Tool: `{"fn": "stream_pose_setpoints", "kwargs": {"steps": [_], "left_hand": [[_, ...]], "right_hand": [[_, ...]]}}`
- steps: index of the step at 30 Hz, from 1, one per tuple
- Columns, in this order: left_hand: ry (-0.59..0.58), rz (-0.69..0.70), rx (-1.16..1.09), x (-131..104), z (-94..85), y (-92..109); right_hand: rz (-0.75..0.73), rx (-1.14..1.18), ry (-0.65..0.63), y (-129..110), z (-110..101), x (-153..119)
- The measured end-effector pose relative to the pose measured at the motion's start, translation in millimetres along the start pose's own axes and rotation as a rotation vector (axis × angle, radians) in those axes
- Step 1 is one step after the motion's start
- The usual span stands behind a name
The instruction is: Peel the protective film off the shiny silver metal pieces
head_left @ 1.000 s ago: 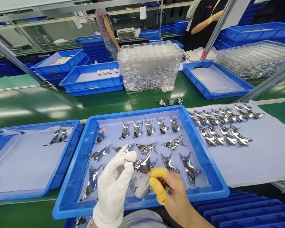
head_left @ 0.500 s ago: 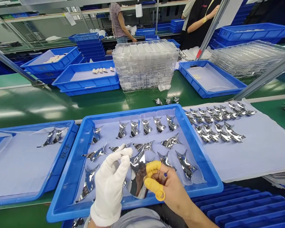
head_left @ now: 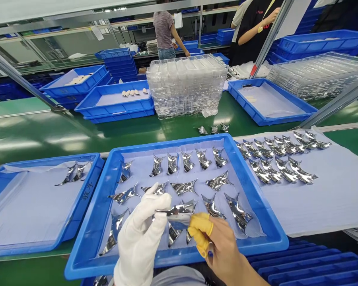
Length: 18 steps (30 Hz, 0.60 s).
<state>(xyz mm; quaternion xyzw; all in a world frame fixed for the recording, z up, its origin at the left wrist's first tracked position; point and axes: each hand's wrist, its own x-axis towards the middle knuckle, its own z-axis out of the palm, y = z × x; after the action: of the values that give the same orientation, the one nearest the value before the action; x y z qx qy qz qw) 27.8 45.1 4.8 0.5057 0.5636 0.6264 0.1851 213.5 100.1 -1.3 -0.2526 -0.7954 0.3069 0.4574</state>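
My left hand (head_left: 141,234), in a white glove, pinches one end of a mirror-shiny curved metal piece (head_left: 180,209) between thumb and fingertips. The piece is turned nearly edge-on, above a blue tray (head_left: 270,222). My right hand (head_left: 219,242) wears yellow finger cots on thumb and forefinger, closed together at the piece's right end. A slim tool with a blue end (head_left: 210,253) shows inside that hand; most of it is hidden. Beneath, several similar shiny metal pieces (head_left: 183,187) lie spaced out on the tray's pale lining.
More shiny pieces lie in rows on a white sheet (head_left: 331,190) at right. A second lined blue tray (head_left: 95,174) stands at left. Behind are stacked clear plastic trays (head_left: 186,89) and further blue trays (head_left: 116,104). A metal post (head_left: 270,37) slants up. Two people stand beyond.
The held piece has tipped from upright and broad-side to nearly flat and edge-on. My right hand has moved slightly right and down. The view has shifted a little left.
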Motion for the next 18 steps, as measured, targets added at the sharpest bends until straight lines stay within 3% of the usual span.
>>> {"fn": "stream_pose_setpoints", "kwargs": {"steps": [4, 7, 9, 14, 18], "left_hand": [[-0.103, 0.210, 0.045, 6.0, 0.4, 13.3], [-0.102, 0.227, 0.061, 8.7, 1.6, 19.0], [-0.056, 0.139, 0.043, 9.4, 2.5, 18.5], [0.099, -0.305, 0.020, 9.2, 6.7, 9.1], [0.116, -0.507, -0.113, 10.9, 12.6, 3.6]], "right_hand": [[0.144, 0.211, 0.009, 3.2, 4.2, 7.5], [0.300, 0.375, -0.032, 3.9, 6.1, 8.2], [0.394, 0.511, -0.069, 2.9, 6.0, 6.7], [0.622, 0.819, -0.083, -4.2, 4.5, 8.1], [0.789, 1.029, -0.057, -9.6, 6.3, 13.0]]}}
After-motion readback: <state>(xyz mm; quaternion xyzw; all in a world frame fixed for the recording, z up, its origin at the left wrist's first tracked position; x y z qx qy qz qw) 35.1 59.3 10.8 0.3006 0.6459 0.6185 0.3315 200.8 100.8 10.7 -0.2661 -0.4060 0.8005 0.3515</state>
